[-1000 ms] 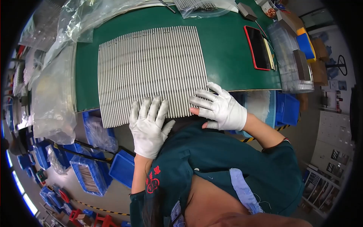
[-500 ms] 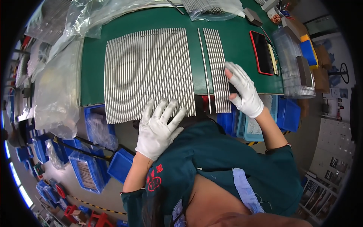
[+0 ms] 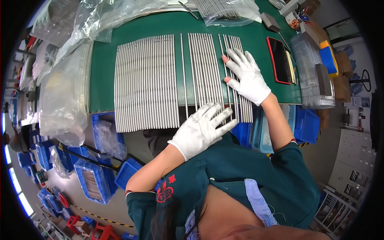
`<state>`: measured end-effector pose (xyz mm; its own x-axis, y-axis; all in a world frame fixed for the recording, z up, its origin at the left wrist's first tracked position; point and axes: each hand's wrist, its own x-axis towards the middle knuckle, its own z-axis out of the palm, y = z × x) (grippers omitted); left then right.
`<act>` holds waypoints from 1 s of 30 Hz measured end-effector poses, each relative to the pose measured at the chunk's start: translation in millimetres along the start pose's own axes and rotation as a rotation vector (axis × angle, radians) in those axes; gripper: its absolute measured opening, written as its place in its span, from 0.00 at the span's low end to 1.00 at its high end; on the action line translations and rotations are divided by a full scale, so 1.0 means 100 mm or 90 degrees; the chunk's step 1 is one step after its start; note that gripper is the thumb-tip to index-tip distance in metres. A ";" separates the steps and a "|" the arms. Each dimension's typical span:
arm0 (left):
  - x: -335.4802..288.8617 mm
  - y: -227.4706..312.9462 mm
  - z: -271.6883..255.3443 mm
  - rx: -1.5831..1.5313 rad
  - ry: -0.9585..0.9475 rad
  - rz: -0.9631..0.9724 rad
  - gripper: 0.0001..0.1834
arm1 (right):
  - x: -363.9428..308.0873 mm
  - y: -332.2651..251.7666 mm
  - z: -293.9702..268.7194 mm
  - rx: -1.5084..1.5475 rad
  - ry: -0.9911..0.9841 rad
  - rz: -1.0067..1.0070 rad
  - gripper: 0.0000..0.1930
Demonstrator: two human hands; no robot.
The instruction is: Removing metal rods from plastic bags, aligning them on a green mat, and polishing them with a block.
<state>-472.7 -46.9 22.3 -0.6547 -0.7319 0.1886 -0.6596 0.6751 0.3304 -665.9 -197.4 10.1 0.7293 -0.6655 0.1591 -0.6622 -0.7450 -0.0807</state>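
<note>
Workbench here is topped with a green mat, and it's pretty cluttered around the edges: crinkly clear plastic bags piled up on the left and along the top, a phone in a red case lying flat on the right side of the mat, and a clear plastic box just past that. Down below the near edge there's a bunch of blue bins on the floor area. The main thing is the thin metal rods, all silvery and shiny, laid side by side running away from the person so they look like a ribbed sheet. They're split into groups: a big wide block on the left, one lone rod with a gap on both sides, a narrower bunch in the middle, and another small bunch at the right. Their near ends hang a bit over the mat's front edge. Both hands are in white gloves. The left hand is flat, fingers spread, pressing on the near ends of the middle bunch, not gripping anything. The right hand is also open and flat, palm down on the right bunch, fingers pointing away, just resting on top rather than closed around any rod.
</note>
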 end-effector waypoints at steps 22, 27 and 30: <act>-0.42 -0.20 -0.42 0.081 0.019 -0.285 0.48 | -0.10 0.15 -0.01 0.020 0.013 0.004 0.35; -0.87 -0.35 -0.35 0.229 -0.017 -0.467 0.55 | -0.09 0.14 -0.02 0.019 0.012 0.004 0.35; -0.74 -0.29 -0.31 0.168 0.002 -0.436 0.54 | -0.07 0.13 0.00 0.022 0.004 0.004 0.36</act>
<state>-393.9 -15.2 28.0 -0.0635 -0.9977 0.0230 -0.9877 0.0661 0.1415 -679.2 -202.3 8.0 0.7241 -0.6697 0.1647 -0.6603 -0.7422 -0.1150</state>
